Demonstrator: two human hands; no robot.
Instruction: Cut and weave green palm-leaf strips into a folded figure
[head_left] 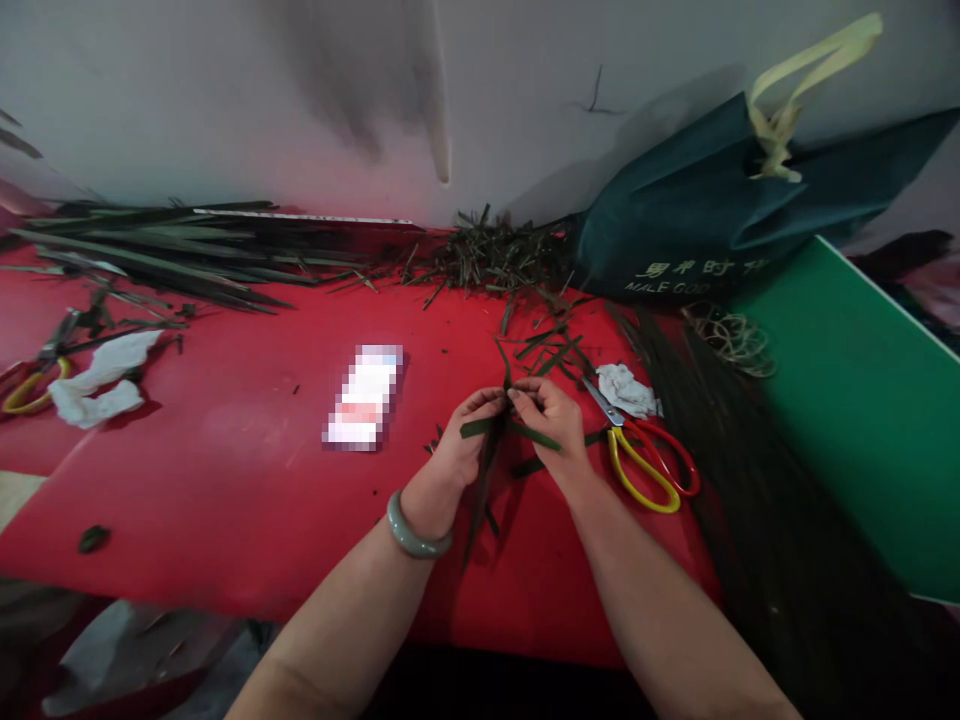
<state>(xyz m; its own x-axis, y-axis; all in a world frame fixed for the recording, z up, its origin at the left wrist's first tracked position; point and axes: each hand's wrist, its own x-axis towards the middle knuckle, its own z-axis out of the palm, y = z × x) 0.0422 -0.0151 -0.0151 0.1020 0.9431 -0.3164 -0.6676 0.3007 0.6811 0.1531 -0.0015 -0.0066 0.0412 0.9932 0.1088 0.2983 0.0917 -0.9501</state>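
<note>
My left hand (469,430) and my right hand (551,415) meet over the red table, fingertips pinching green leaf strips (536,436) between them. One strip end sticks up above the fingers, others reach out to both sides, and a longer dark one hangs toward me. How the strips cross at the fingertips is hidden. On my left wrist sits a grey-green bangle (417,535). Just right of my right hand lie scissors (637,460) with one yellow and one red handle, blades pointing away. Beside the blades is a crumpled white tissue (628,390).
A lit phone (365,398) lies left of my hands. Leaf scraps (495,255) and long leaves (165,250) line the wall. More leaves (765,520), a dark green bag (690,220) and a green board (862,420) crowd the right. Another scissors (34,385) is far left.
</note>
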